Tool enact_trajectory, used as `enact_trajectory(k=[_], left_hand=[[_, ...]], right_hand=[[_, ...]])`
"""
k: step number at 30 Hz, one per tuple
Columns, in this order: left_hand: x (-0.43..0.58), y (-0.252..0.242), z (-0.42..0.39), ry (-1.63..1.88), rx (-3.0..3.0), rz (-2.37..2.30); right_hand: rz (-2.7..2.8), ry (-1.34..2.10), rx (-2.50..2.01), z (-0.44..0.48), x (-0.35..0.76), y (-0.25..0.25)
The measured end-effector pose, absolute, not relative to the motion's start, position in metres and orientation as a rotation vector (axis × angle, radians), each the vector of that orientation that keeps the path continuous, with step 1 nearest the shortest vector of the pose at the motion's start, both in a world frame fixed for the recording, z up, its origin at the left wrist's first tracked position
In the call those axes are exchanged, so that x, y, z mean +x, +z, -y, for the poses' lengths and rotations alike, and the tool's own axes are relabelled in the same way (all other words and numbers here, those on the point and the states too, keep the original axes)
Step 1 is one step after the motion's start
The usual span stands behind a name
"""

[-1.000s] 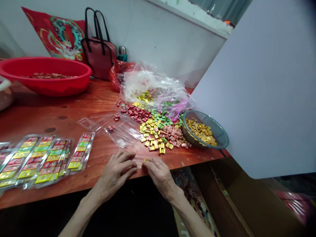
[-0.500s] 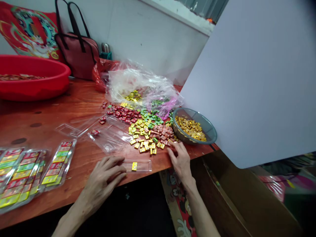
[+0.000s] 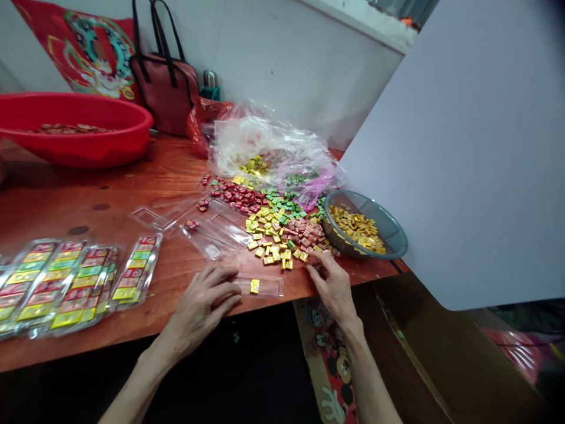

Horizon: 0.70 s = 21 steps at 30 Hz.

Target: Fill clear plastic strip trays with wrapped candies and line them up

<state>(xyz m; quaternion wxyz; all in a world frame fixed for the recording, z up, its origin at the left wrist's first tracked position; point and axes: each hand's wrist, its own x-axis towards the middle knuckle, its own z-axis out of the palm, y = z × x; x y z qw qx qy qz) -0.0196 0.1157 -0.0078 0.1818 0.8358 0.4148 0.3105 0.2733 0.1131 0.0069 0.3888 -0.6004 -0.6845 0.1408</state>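
My left hand [image 3: 203, 303] lies flat, fingers spread, on the left end of a narrow clear plastic tray [image 3: 265, 286] near the table's front edge. One yellow wrapped piece [image 3: 255, 286] sits in that tray. My right hand [image 3: 330, 281] reaches to the near edge of a pile of small wrapped pieces [image 3: 282, 227] in red, yellow, green and brown, with its fingertips pinched among the brown ones. What they hold I cannot make out.
Filled clear packs [image 3: 75, 281] lie at the left front. Empty clear trays [image 3: 212, 235] are behind my left hand. A grey bowl [image 3: 388, 235] of gold pieces, crumpled plastic bags [image 3: 269, 147], a red basin [image 3: 75, 126], a handbag [image 3: 165, 85] and a wooden table [image 3: 88, 200] are around.
My right hand left the narrow tray, where it put a yellow piece, and went right to the pile. My left hand stayed on the tray.
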Motion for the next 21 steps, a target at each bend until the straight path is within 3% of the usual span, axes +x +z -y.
enact_trajectory(k=[3, 9, 14, 21], left_hand=[[-0.019, -0.008, -0.116, 0.886, 2.372, -1.153], [-0.02, -0.011, -0.116, 0.929, 2.37, -1.134], [-0.02, -0.011, -0.116, 0.947, 2.375, -1.129], [-0.02, -0.011, -0.116, 0.934, 2.373, -1.145]], right_hand=[[1.843, 0.405, -1.346, -0.098, 0.244, 0.006], [2.075, 0.1, -1.232, -0.089, 0.204, -0.019], [2.126, 0.038, -1.193, -0.082, 0.202, -0.027], [1.968, 0.223, -1.201, -0.095, 0.226, -0.005]])
